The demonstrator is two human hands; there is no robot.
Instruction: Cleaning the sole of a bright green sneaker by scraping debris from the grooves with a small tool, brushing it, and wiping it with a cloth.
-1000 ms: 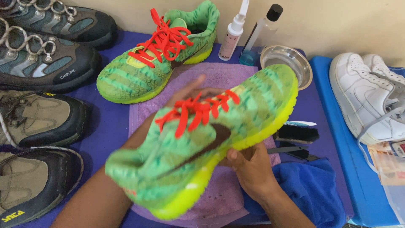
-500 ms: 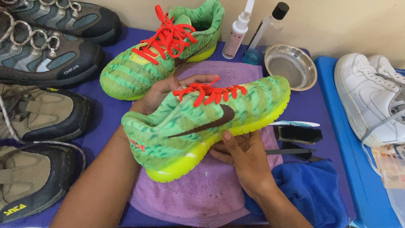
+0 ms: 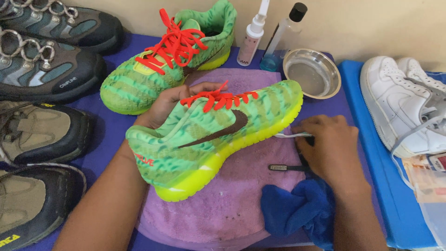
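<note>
shoe-cleaning bench, probably home setup, purple-covered table (image 3: 116,139) against plain beige wall (image 3: 371,23), hiking shoes (image 3: 42,79) lined up left, white sneakers (image 3: 399,102) right, spray bottle (image 3: 253,35), liquid bottle (image 3: 283,37), metal bowl (image 3: 312,73) far, purple towel (image 3: 232,200), blue cloth (image 3: 297,211), brushes (image 3: 285,168) near

Green sneaker (image 3: 209,139): matt textured knit upper, smooth rubbery yellow sole, red woven laces. Purple towel (image 3: 232,200) under it: soft nubby cloth. Blue rag (image 3: 288,209) near right: fleecy cloth. Bowl (image 3: 312,73) far right: shiny metal. Two bottles (image 3: 283,37): clear glossy plastic. White shoes (image 3: 399,102): smooth leather look.
</note>
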